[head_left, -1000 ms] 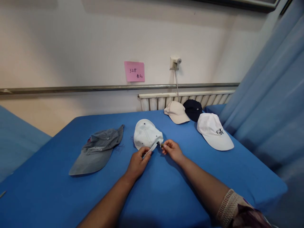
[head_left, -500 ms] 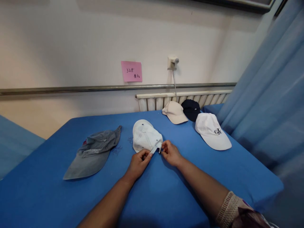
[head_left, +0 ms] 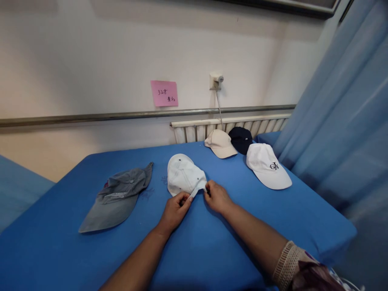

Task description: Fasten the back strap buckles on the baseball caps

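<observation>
Grasping the strap (head_left: 195,192) of the pale cap (head_left: 182,176), the left hand (head_left: 175,211) pinches it between thumb and fingers just below the centre of the frame. The right hand (head_left: 218,197) has its fingers bent at the cap's rear edge, right of the strap; their tips are partly hidden, so whether they grip the edge cannot be told. The pale cap rests on the blue table (head_left: 209,250) at the centre of the frame, its rear opening facing the hands. A grey cap (head_left: 121,196) lies left of centre, brim toward the lower left. Right of centre, a beige cap (head_left: 220,142) sits beside a navy cap (head_left: 241,138); nearer the right, a white cap (head_left: 263,161) bears black lettering on its front. A pink note (head_left: 164,93) is on the wall (head_left: 121,48), upper centre, above a rail (head_left: 127,116). A blue curtain (head_left: 342,105) hangs at the right edge.
</observation>
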`<action>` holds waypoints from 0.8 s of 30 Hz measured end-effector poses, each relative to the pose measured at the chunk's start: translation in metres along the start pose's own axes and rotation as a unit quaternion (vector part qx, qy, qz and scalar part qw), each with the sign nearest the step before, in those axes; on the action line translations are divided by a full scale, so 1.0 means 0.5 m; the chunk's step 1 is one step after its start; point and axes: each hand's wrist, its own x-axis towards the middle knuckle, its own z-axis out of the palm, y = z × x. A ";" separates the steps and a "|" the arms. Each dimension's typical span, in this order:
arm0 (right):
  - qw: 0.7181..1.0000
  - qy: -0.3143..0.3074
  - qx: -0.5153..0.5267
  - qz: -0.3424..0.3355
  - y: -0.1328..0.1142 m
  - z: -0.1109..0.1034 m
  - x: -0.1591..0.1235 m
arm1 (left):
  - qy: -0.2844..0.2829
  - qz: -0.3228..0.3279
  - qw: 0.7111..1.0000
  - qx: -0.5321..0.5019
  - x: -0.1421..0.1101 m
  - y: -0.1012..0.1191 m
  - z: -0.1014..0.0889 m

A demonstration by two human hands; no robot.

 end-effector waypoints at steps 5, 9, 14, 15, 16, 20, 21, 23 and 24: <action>0.989 0.036 0.045 -0.136 -0.008 -0.002 -0.010 | 0.008 0.017 1.000 0.004 -0.004 0.006 -0.002; 0.977 0.058 0.055 -0.196 -0.019 0.000 -0.015 | 0.022 0.031 0.999 -0.008 -0.009 0.013 -0.007; 0.980 0.024 0.025 -0.195 -0.019 -0.006 -0.008 | 0.016 0.030 0.999 -0.023 -0.013 0.013 -0.009; 0.981 0.015 0.015 -0.195 -0.019 -0.008 -0.007 | 0.014 0.029 0.999 -0.023 -0.013 0.012 -0.009; 0.981 0.009 0.005 -0.195 -0.019 -0.008 -0.006 | 0.015 0.027 0.999 -0.024 -0.013 0.011 -0.008; 0.982 0.002 0.003 -0.188 -0.015 -0.008 -0.006 | 0.020 0.022 0.999 -0.035 -0.012 0.010 -0.007; 0.982 0.002 0.017 -0.187 -0.013 -0.007 -0.006 | 0.017 0.021 0.999 -0.040 -0.012 0.010 -0.007; 0.982 0.007 0.051 -0.184 -0.008 -0.007 -0.006 | 0.007 0.017 0.999 -0.049 -0.014 0.012 -0.007; 0.981 0.013 0.066 -0.183 -0.006 -0.008 -0.007 | 0.002 0.015 0.998 -0.054 -0.015 0.013 -0.007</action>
